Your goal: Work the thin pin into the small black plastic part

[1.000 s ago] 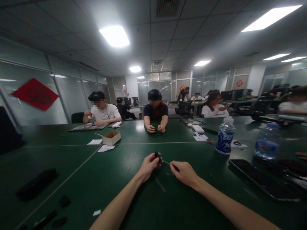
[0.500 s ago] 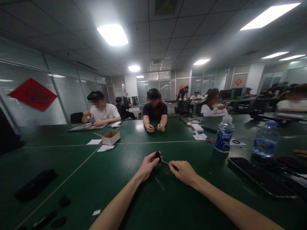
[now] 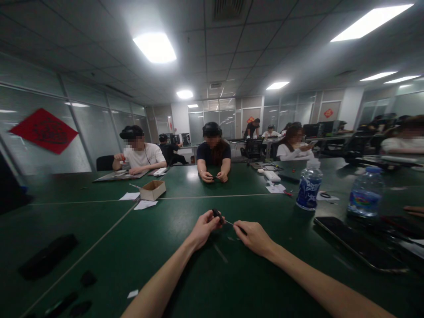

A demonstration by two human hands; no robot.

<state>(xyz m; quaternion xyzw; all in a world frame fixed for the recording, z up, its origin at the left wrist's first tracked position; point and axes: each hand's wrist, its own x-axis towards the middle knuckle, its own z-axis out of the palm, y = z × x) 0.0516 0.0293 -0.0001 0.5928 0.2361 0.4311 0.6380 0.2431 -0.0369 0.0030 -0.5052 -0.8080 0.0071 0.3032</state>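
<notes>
My left hand (image 3: 202, 228) is closed around a small black part (image 3: 217, 216), holding it up above the green table (image 3: 185, 282). Its exact kind is too small to make out. In my right hand (image 3: 253, 236) is a thin screwdriver (image 3: 229, 222), pinched by its dark handle, which the fingers mostly cover. The metal shaft points left, and its tip meets or nearly meets the lower right side of the black part. Both forearms reach in from the bottom edge.
A black phone (image 3: 359, 243) lies right of my hands, with a blue-labelled bottle (image 3: 309, 185) and another water bottle (image 3: 366, 194) behind it. A small cardboard box (image 3: 153, 191) stands front left. Dark parts (image 3: 62, 304) and a black case (image 3: 48, 257) lie left. A person (image 3: 213, 154) sits opposite.
The black part has tilted slightly to the left in my left hand. My right hand keeps nearly the same place, with the screwdriver still held at the part.
</notes>
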